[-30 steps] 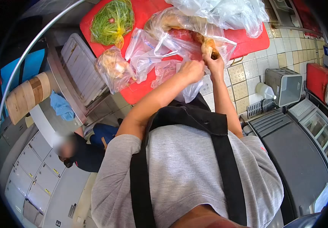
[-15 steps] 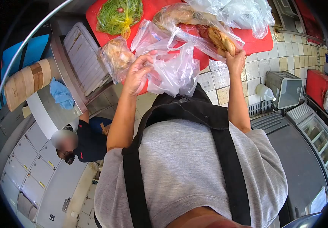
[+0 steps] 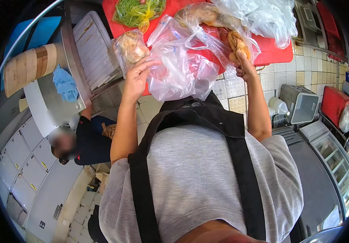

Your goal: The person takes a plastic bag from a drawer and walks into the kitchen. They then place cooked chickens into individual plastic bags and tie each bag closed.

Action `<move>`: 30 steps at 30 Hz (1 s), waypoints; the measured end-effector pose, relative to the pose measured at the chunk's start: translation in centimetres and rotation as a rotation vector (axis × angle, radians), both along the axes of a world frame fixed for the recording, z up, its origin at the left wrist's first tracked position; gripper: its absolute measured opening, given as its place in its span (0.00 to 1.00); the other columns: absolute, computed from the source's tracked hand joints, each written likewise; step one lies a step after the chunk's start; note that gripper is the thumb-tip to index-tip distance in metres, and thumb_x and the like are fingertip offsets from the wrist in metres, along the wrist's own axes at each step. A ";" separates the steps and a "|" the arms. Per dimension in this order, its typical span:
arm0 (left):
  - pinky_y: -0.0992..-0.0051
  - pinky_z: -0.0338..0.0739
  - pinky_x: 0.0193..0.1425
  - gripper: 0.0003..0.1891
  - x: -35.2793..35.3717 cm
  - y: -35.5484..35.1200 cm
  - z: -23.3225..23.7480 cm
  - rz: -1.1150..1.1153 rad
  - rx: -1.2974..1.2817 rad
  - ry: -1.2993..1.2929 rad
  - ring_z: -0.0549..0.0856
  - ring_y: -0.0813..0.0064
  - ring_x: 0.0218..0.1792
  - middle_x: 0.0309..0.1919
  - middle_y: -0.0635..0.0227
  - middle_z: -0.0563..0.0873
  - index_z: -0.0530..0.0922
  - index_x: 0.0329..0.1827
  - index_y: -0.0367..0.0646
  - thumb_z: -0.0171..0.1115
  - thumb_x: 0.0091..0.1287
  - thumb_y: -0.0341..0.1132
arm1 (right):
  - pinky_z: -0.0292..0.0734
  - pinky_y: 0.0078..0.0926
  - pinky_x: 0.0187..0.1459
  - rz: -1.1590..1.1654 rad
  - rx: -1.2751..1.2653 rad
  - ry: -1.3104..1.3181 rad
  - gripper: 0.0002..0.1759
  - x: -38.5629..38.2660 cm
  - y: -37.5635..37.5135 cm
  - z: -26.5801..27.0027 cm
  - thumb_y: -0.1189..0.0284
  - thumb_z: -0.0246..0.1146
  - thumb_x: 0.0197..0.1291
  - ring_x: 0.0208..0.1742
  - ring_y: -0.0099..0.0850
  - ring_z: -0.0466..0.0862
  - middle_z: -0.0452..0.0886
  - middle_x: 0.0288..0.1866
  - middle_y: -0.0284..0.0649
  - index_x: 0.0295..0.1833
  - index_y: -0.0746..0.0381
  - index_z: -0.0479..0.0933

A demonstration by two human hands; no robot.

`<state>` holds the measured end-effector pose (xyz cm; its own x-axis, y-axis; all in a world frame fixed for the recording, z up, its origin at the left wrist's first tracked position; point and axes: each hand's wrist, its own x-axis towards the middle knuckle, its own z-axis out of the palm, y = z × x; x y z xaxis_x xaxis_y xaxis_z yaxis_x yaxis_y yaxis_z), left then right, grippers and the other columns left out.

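Observation:
My left hand (image 3: 136, 77) is at the left edge of a translucent white plastic bag (image 3: 182, 77), its fingers stretched out over the film and touching it. My right hand (image 3: 246, 68) is closed on the lower end of a yellow-brown piece of food (image 3: 236, 43), which resembles cooked poultry. Clear plastic film lies around that piece. Behind it, a clear bag (image 3: 207, 15) holds a larger brownish item I cannot make out. Left of the white bag sits a clear bag of pale brown food (image 3: 130, 47).
A red table (image 3: 273, 50) carries these bags, plus a bag of green vegetables (image 3: 138, 11) and crumpled plastic bags (image 3: 259, 18). At left are a white lidded container (image 3: 95, 46), a blue cloth (image 3: 65, 84) and a person in dark clothing (image 3: 93, 141). A grey bin (image 3: 302, 103) stands right.
My left hand has shifted slightly left and down, with its fingers now straighter over the bag. My right hand has moved slightly left, with its fingers on the food. The whole view has shifted a little.

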<state>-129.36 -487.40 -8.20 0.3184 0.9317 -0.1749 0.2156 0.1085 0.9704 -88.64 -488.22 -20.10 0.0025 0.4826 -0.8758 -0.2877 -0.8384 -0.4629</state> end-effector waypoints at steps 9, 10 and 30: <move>0.66 0.68 0.65 0.29 0.3 1.4 -0.5 -0.041 0.211 0.558 0.73 0.51 0.63 0.65 0.49 0.70 0.69 0.67 0.46 0.61 0.58 0.30 | 0.51 0.16 0.14 0.287 0.279 -0.276 0.13 -2.0 -1.0 6.9 0.61 0.62 0.61 0.13 0.13 0.59 0.63 0.17 0.24 0.29 0.55 0.70; 0.65 0.68 0.65 0.31 0.7 1.6 -0.6 -0.050 0.216 0.582 0.72 0.50 0.63 0.66 0.48 0.68 0.68 0.68 0.47 0.61 0.57 0.31 | 0.52 0.16 0.15 0.318 0.308 -0.234 0.13 -2.0 -1.4 8.2 0.62 0.62 0.61 0.14 0.13 0.59 0.63 0.17 0.24 0.29 0.56 0.69; 0.73 0.81 0.42 0.39 3.8 0.4 -14.4 0.196 -0.607 -0.171 0.82 0.75 0.42 0.50 0.63 0.80 0.59 0.73 0.51 0.54 0.57 0.14 | 0.72 0.29 0.37 1.028 0.774 -0.146 0.13 -11.6 -2.9 5.0 0.63 0.63 0.63 0.31 0.26 0.76 0.79 0.29 0.39 0.42 0.64 0.78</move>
<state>-125.54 -487.03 -22.64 0.2225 0.7271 -0.6494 -0.0156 0.6687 0.7434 -100.24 -491.16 -15.08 -0.5982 0.6983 -0.3931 0.4192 -0.1454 -0.8962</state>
